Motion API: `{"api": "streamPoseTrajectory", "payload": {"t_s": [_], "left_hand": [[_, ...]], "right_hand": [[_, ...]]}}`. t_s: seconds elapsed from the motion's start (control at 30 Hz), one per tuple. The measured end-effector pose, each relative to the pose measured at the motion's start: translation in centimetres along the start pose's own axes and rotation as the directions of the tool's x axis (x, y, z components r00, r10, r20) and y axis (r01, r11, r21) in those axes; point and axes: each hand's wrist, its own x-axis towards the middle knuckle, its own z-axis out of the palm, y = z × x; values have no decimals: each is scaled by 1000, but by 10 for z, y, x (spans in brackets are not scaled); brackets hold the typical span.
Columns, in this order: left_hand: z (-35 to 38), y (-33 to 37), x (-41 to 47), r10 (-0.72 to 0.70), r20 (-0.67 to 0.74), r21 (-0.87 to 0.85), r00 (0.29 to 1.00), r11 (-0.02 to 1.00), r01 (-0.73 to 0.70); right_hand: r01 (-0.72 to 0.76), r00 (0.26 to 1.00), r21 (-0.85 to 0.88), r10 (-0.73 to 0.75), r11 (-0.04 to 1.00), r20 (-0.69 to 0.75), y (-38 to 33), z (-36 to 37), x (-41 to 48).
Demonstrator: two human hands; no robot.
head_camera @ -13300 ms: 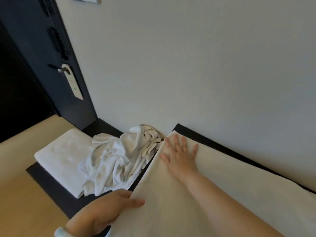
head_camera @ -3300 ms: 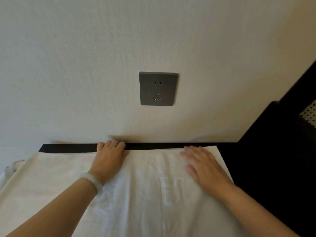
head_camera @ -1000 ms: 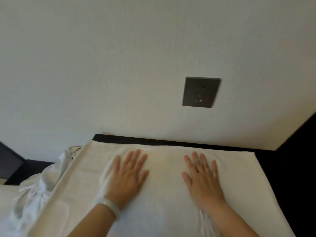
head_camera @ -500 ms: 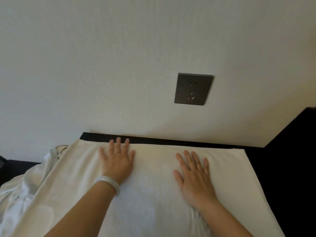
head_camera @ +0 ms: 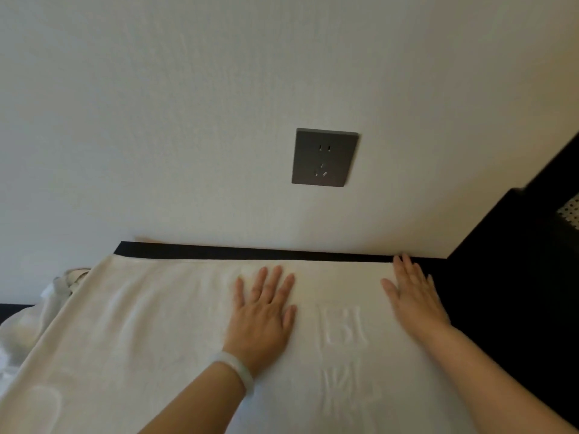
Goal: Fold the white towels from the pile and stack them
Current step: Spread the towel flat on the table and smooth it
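Under the left hand (head_camera: 263,311) and right hand (head_camera: 413,299), both spread flat, lies the white towel (head_camera: 156,324); probably best to sweep outward evenly against wrinkles.

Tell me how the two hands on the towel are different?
The left hand lies near the middle of the towel; the right hand lies at its right edge. The left wrist wears a pale bracelet; the right wrist is bare. Both lie flat, palms down.
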Motion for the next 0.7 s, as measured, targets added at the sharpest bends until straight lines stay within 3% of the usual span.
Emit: {"api": "streamPoseTrajectory", "payload": {"t_s": [0.07, 0.13, 0.2, 0.23, 0.3, 0.37, 0.43, 0.5, 0.53, 0.6, 0.7], "left_hand": [[-1, -1, 0, -9, 13, -1, 1000, 1000, 9], [-5, 1, 0, -18, 18, -3, 1000, 1000, 18], [-10, 8, -7, -7, 18, 2, 1000, 1000, 7], [-14, 13, -16, 23, 13, -10, 1000, 1000, -23], [-16, 20, -42, 112, 9, -55, 994, 992, -112], [-13, 17, -67, 157, 20, -16, 987, 988, -156], [-13, 11, -85, 106, 12, 10, 994, 994, -106], [-11, 15, -95, 56, -14, 12, 998, 998, -56], [-8, 20, -99, 50, -29, 2, 998, 999, -49], [-3, 33, -105, 46, -49, -16, 998, 999, -47], [-4, 37, -107, 41, -46, -51, 998, 998, -43]], "right_hand": [[6, 998, -43, -9, 999, -61, -25, -1, -15], [222, 962, 10, -217, 975, -168, -61, 10, -51], [455, 880, 45, -442, 889, -173, -82, 29, -91], [474, 876, 65, -464, 878, -130, -79, 35, -99], [352, 932, 39, -346, 935, -108, -51, 35, -88], [100, 991, 18, -98, 995, -92, -15, 28, -65], [-143, 989, 59, 145, 988, -35, 8, 13, -51], [-232, 972, 54, 234, 971, -29, 6, 4, -55], [-205, 976, 49, 208, 978, -68, -6, 5, -62], [9, 987, 93, 6, 996, -159, -46, 14, -98], [291, 948, 104, -272, 951, -164, -85, 32, -158]]}}
